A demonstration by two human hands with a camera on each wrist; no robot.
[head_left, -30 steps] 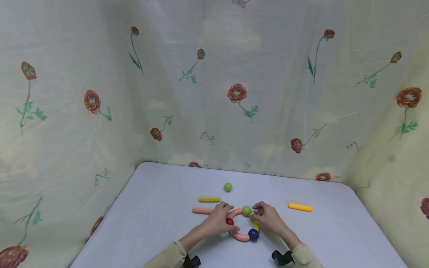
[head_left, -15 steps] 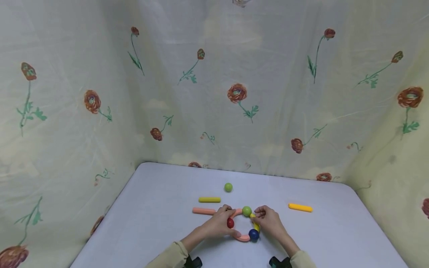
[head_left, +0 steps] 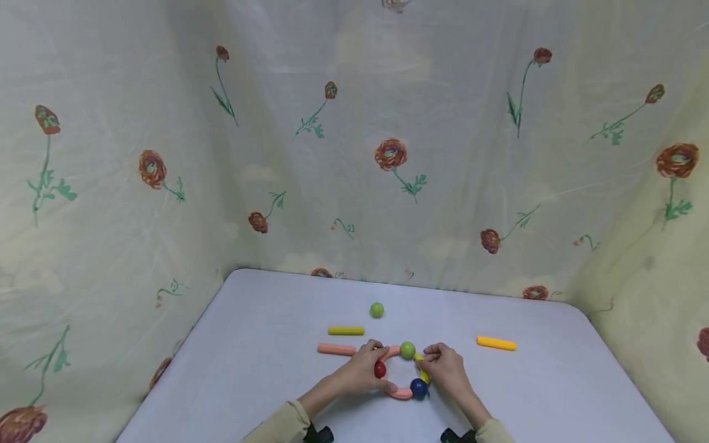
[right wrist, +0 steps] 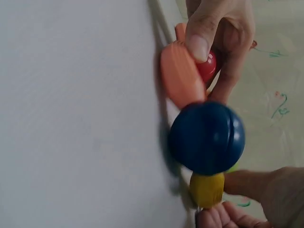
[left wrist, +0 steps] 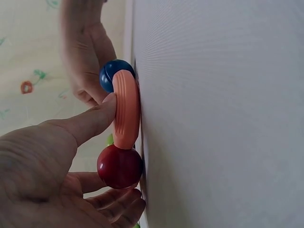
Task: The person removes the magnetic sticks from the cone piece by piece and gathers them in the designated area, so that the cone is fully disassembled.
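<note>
A ring of curved sticks and balls lies on the table. It has an upper pink curved stick (head_left: pixel 392 351) and a lower pink curved stick (left wrist: pixel 126 109), a red ball (left wrist: pixel 120 166), a green ball (head_left: pixel 407 351), a blue ball (right wrist: pixel 207 137) and a yellow curved stick (right wrist: pixel 207 190). My left hand (head_left: pixel 362 372) grips the ring's left side around the red ball, its thumb on the lower pink stick and its fingers by the upper one. On the right side, my right hand (head_left: pixel 445 371) pinches the yellow stick between thumb and fingers.
Beyond the ring lie a straight pink stick (head_left: pixel 336 349), a yellow-green stick (head_left: pixel 346 331) and a loose green ball (head_left: pixel 376 310). A yellow-orange stick (head_left: pixel 495 343) lies farther right. Flowered cloth (head_left: pixel 354 184) hangs behind the white table (head_left: pixel 266 332).
My right hand has shifted slightly down, its fingers lower along the yellow stick. My left hand has moved a little down and right, uncovering more of the straight pink stick.
</note>
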